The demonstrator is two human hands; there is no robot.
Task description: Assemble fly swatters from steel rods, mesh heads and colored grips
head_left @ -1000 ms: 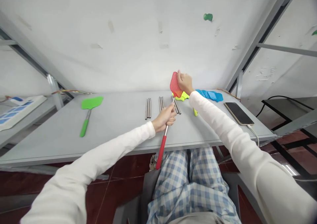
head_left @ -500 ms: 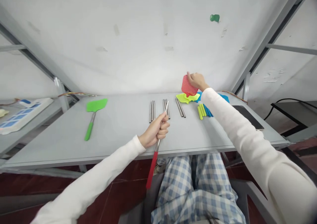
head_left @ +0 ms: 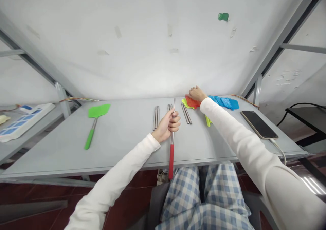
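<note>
My left hand point(head_left: 168, 124) is closed round a metal rod with a red handle point(head_left: 171, 160), which points down over the table's front edge. The rod's bare tip sticks up above my fist. At the back right, my right hand point(head_left: 198, 93) has its fingers curled at the upper edge of a red mesh fly swatter head point(head_left: 192, 101). That head lies low over a yellow-green swatter head point(head_left: 186, 103). Blue swatter heads point(head_left: 224, 102) spread out to the right. Yellow-green handle grips point(head_left: 208, 121) lie partly hidden under my right sleeve.
Bare metal rods point(head_left: 156, 117) lie in small groups mid-table, with another pair of rods point(head_left: 186, 113) further right. On the left lies a green fly swatter point(head_left: 95, 118). A phone point(head_left: 259, 125) with a cable rests at the right; a power strip point(head_left: 26, 121) is far left.
My right hand has lowered the red swatter head, which now lies flatter over the yellow-green one. My left hand has shifted slightly right, and its rod stands more nearly upright in view.
</note>
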